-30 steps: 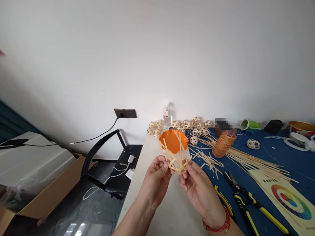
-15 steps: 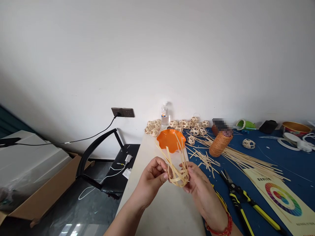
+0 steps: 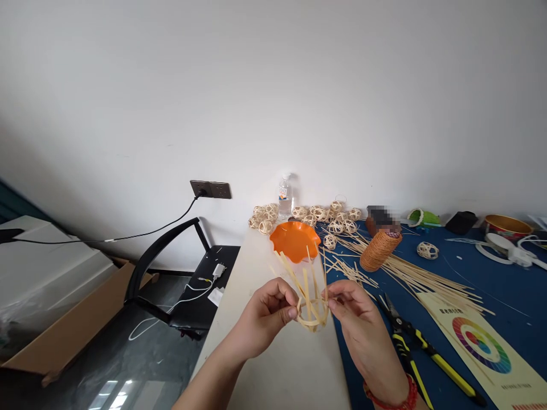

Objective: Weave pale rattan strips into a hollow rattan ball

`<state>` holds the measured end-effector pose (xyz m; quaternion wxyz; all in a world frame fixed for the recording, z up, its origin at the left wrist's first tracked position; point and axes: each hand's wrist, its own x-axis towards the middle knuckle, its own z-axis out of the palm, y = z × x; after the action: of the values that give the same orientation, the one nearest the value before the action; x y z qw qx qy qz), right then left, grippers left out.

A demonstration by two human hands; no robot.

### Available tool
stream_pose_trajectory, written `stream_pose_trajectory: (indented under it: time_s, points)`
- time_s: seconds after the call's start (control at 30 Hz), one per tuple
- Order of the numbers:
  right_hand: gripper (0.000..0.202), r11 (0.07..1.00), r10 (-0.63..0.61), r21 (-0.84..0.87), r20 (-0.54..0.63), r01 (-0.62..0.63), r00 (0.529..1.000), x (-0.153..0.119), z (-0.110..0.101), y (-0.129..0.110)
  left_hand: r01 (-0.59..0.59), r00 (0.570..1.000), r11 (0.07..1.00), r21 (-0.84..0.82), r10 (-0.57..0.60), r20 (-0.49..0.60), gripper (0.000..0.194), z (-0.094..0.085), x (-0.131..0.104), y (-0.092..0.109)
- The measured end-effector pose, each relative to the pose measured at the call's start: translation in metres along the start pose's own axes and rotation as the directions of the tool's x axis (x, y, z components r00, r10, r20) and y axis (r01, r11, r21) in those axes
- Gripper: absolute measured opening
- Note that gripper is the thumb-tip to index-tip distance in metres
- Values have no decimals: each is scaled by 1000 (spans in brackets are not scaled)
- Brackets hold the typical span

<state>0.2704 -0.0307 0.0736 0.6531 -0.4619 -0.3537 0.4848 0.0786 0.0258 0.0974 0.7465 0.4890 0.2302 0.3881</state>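
Observation:
A partly woven ball of pale bamboo strips (image 3: 315, 326) is held between my two hands above the white tabletop (image 3: 282, 364). Its base is rounded, and several loose strip ends stick up from it. My left hand (image 3: 273, 307) pinches the left side of the weave between thumb and forefinger. On the opposite side, my right hand (image 3: 352, 310) pinches a strip at the rim with thumb and fingertips. An orange wavy-edged dish (image 3: 294, 242) sits just beyond the weave.
Finished woven balls (image 3: 318, 214) lie along the wall near a water bottle (image 3: 285, 196). On the blue cloth (image 3: 453, 273) are loose strips (image 3: 427, 279), an orange twine-wrapped cylinder (image 3: 380, 250), yellow-black shears (image 3: 410, 330) and a colour-wheel sheet (image 3: 482, 347). A black chair (image 3: 200, 285) stands left.
The weave has turned and tipped in my hands, its loose ends now pointing more upright. My right hand has shifted from cupping its side to pinching near the rim. The view has moved slightly.

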Motion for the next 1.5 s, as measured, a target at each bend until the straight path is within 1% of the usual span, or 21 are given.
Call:
stream_pose_trajectory:
  time_s: [0.2, 0.47, 0.6, 0.7, 0.77, 0.9, 0.97, 1.17, 1.37, 1.5]
  points:
    - [19, 998, 35, -61, -4, -35, 999, 3, -7, 3, 21, 1000, 999, 34, -21, -17, 23, 1, 1, -4]
    - [21, 978, 112, -186, 87, -94, 990, 10, -19, -1, 63, 997, 996, 69, -61, -39, 27, -1, 3, -4]
    - [20, 973, 172, -174, 116, -150, 978, 9, -22, -7, 71, 997, 995, 64, -68, -43, 27, -1, 4, -4]
    - [21, 976, 186, -139, 124, -168, 975, 7, -23, -10, 82, 996, 995, 63, -79, -46, 28, -2, 4, -6]
    - [23, 973, 191, -152, 125, -171, 974, 5, -21, -11, 92, 995, 993, 71, -88, -53, 29, -2, 4, -9]
    - [28, 953, 193, -252, 87, -166, 977, 4, -17, -8, 114, 993, 991, 74, -110, -54, 30, -4, 5, -15]
    - [29, 949, 186, -270, 64, -163, 980, 4, -16, -6, 115, 993, 991, 71, -111, -50, 31, -4, 5, -17]
    - [28, 965, 156, -216, 8, -151, 988, 3, -13, 0, 116, 992, 989, 95, -110, -61, 31, -4, 6, -18]
    - [35, 979, 148, -133, -65, -156, 987, 2, -8, 2, 119, 991, 988, 97, -112, -74, 31, -5, 7, -21]
    - [41, 988, 82, -121, -81, -91, 993, 1, -9, 10, 117, 991, 990, 75, -112, -66, 32, -5, 8, -23]
